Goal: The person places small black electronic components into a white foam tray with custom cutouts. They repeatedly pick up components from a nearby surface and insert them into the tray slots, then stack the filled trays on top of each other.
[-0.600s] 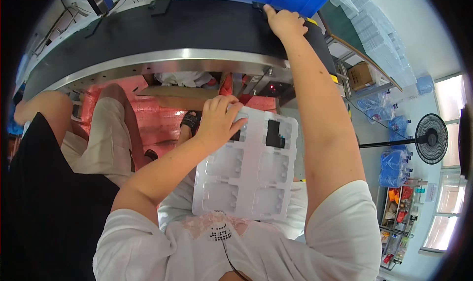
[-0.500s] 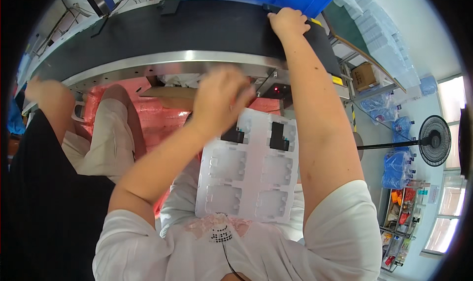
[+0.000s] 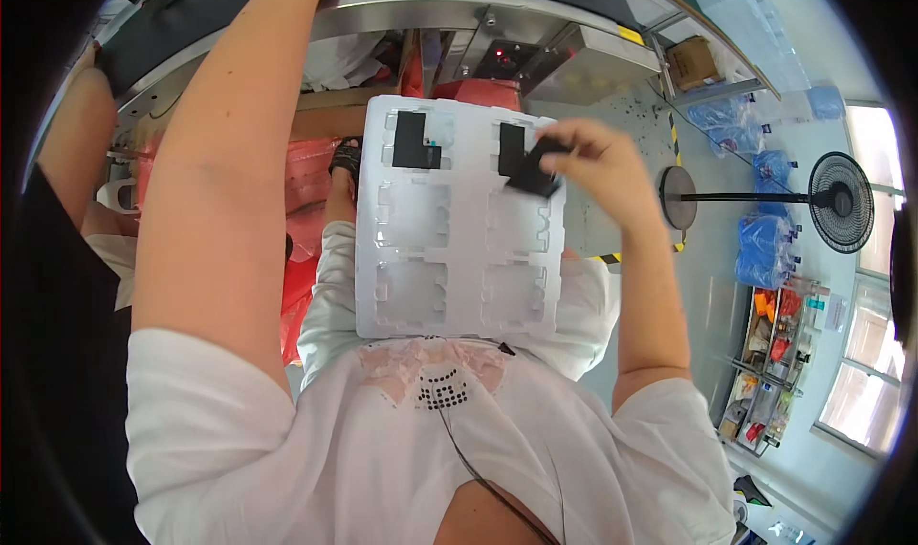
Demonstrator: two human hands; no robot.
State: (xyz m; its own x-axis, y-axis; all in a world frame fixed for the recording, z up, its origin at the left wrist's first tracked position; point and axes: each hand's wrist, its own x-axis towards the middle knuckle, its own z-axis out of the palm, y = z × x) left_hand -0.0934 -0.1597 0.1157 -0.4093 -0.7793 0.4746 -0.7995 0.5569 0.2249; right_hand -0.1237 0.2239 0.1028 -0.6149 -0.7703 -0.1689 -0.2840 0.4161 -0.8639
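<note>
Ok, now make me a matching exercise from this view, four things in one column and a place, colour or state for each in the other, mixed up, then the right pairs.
Things
1. Tray
2. Tilted black piece
3. Fan
4. Cardboard box

Places, colours, states
A. Brown
B. Held in the right hand
C. Round, near the right edge of the view
D. White, across the lap

Right pairs: 1-D, 2-B, 3-C, 4-A
</note>
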